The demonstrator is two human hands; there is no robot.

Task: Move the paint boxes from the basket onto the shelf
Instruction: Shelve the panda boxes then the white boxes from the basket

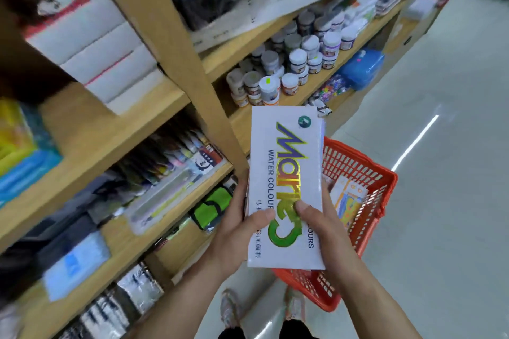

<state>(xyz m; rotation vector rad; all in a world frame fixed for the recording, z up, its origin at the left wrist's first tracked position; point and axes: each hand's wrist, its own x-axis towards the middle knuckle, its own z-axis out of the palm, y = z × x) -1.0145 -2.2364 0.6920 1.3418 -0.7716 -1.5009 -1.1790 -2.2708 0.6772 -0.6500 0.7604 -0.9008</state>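
A white paint box (286,162) with a green and purple "Marie's Water Colours" print is held upright in front of me, with at least one more box stacked behind it. My left hand (242,226) grips its lower left edge, thumb on the front. My right hand (316,223) grips the lower right edge, thumb on the print. Under the boxes on the floor stands a red plastic basket (366,181) with a colourful box (348,201) inside. The wooden shelf (115,132) rises on the left, with similar white boxes (104,58) stacked on an upper board.
Small paint jars (292,60) fill the shelf board behind the boxes, with a blue plastic case (363,69) further along. Brushes and packets lie on the lower boards, beside a green pouch (212,206). Grey aisle floor (446,201) extends right. My feet show below.
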